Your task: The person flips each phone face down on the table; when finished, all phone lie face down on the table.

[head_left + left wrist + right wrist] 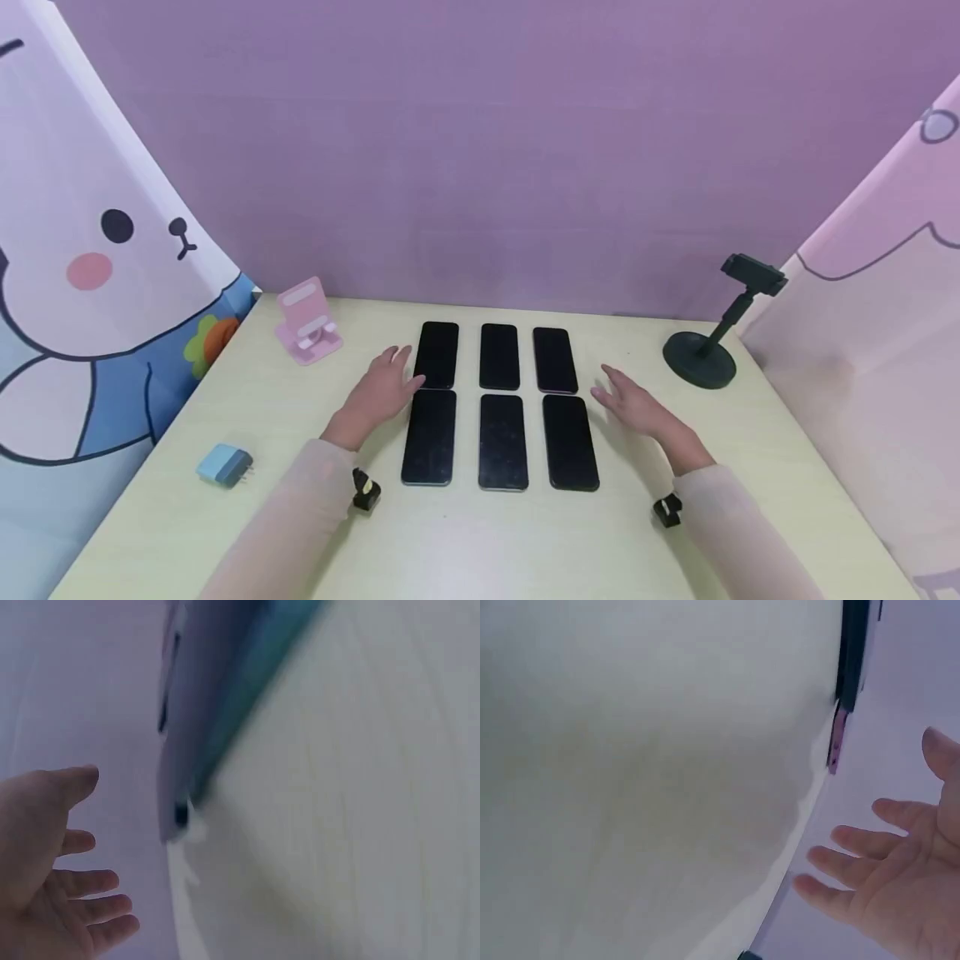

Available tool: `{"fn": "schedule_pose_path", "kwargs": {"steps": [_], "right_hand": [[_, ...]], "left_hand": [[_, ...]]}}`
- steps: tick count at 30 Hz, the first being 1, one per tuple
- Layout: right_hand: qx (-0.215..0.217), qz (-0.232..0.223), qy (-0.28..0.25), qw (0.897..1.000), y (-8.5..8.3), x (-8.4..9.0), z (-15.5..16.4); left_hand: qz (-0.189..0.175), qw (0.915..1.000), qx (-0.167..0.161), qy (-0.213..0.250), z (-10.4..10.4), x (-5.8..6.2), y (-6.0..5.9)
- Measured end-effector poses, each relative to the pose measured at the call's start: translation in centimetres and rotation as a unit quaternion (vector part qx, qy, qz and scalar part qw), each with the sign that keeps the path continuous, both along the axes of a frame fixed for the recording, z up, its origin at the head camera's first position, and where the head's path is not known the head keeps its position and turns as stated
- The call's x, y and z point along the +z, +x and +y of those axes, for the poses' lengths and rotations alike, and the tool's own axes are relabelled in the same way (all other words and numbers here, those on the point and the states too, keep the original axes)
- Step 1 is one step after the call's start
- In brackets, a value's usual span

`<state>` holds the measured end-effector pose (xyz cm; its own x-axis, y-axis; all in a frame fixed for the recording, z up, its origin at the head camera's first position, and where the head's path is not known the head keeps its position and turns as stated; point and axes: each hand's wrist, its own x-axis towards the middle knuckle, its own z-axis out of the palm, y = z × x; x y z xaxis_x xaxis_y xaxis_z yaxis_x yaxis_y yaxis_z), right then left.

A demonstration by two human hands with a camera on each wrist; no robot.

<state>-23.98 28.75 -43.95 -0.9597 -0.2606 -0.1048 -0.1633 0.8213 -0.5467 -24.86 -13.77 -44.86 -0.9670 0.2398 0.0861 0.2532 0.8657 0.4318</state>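
Phones: six flat black-screened smartphones lie face up in two rows of three at the centre of the head view, each with its long axis running from lower to upper frame.
Nearest to left hand: the upper-left black smartphone (437,354) and the lower-left black smartphone (429,436); the hand sits at the seam between them, on their left edge.
Nearest to right hand: the upper-right black smartphone (555,359) and the lower-right black smartphone (570,441), lying just to the left of that hand in the frame.
Left hand (384,390): grip slack, fingers straight and spread, holding nothing; its fingertips come up to the phone edge, contact unclear.
Right hand (632,402): grip likewise slack, fingers fanned out, holding nothing, a small gap from the phones.
Middle column: the two centre phones lie between the hands, about equally far from each.
Worktop (480,542): pale yellow-green wood-grain surface carrying everything.
Surroundings: pink folding phone stand (307,323) upper left of the phones; black round-based phone holder (705,346) to the right; blue plug adapter (224,465) lower left.
Hard to make out: both wrist views are blurred, showing open palms and little else; whether either palm rests on the worktop cannot be told.
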Motion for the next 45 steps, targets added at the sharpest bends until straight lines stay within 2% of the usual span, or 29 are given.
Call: {"fn": "schedule_pose_path", "kwargs": {"steps": [5, 12, 20, 24, 34, 39, 45], "right_hand": [[-0.021, -0.010, -0.040, 0.999, 1.3, 0.8, -1.5], [-0.016, -0.005, -0.090, 0.996, 2.8, 1.6, -5.2], [0.011, 0.012, -0.124, 0.992, 3.9, 1.5, -10.0], [0.025, 0.011, -0.132, 0.991, 4.2, 1.4, -12.1], [0.059, -0.011, -0.143, 0.988, 3.7, 0.5, -16.2], [0.076, -0.027, -0.123, 0.989, 3.2, 0.7, -17.7], [0.074, -0.039, -0.080, 0.993, 2.4, 0.9, -19.6]], "left_hand": [[0.003, 0.9998, 0.008, 0.020, 2.2, 0.7, 0.9], [0.007, 0.9992, -0.011, 0.039, 4.0, 0.7, 2.8], [0.016, 0.9983, -0.028, 0.048, 4.5, 0.4, 4.6], [0.016, 0.9982, -0.024, 0.053, 4.2, 0.1, 5.1], [-0.022, 0.9962, 0.017, 0.082, 3.1, -0.8, 5.3], [-0.022, 0.9951, 0.025, 0.092, 2.5, -1.2, 5.0], [-0.046, 0.9932, 0.022, 0.105, 2.0, -1.4, 4.5]]}}
